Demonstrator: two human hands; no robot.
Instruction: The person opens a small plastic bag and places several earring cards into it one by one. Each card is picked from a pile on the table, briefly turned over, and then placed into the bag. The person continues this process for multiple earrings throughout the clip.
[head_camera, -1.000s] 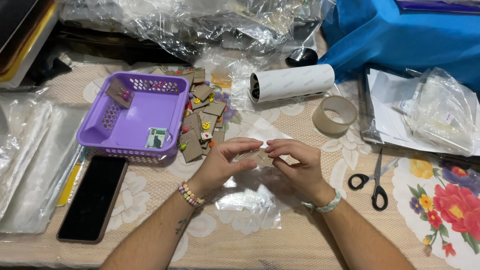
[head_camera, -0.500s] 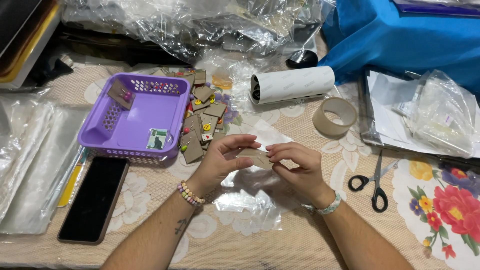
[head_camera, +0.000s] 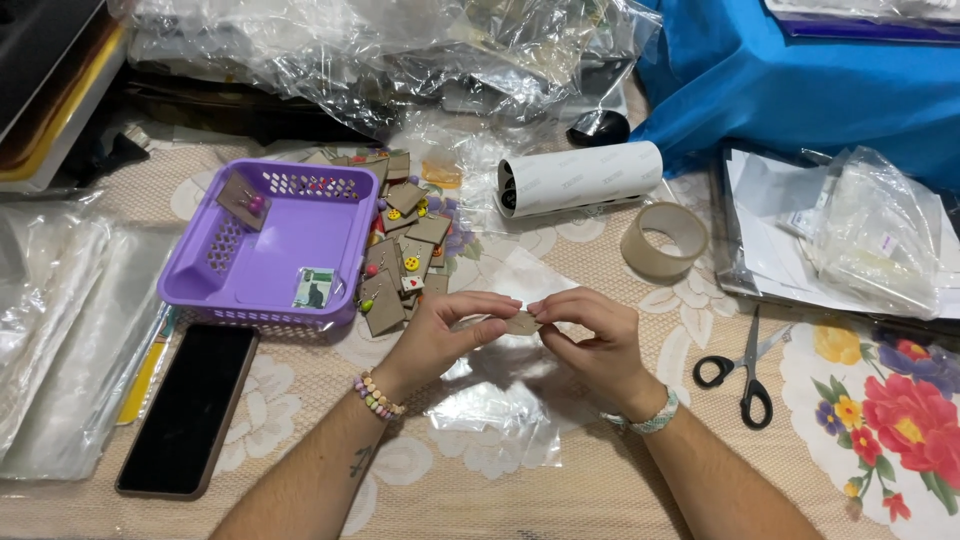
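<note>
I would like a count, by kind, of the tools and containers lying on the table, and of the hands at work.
Purple basket: 1
Black scissors: 1
Tape ring: 1
White roll: 1
Black phone: 1
Hands, left hand and right hand, both pinching a small brown card: 2
Total: 7

Purple basket (head_camera: 265, 250), black phone (head_camera: 188, 408), tape ring (head_camera: 664, 241), white roll (head_camera: 580, 178) (lying sideways), scissors (head_camera: 745, 372).

A table (head_camera: 560, 500) under a floral cloth carries a purple basket (head_camera: 262, 250), phone (head_camera: 188, 408), scissors (head_camera: 745, 370), tape roll (head_camera: 664, 241), paper roll (head_camera: 580, 177) (lying sideways) and clear bags (head_camera: 500, 415).
</note>
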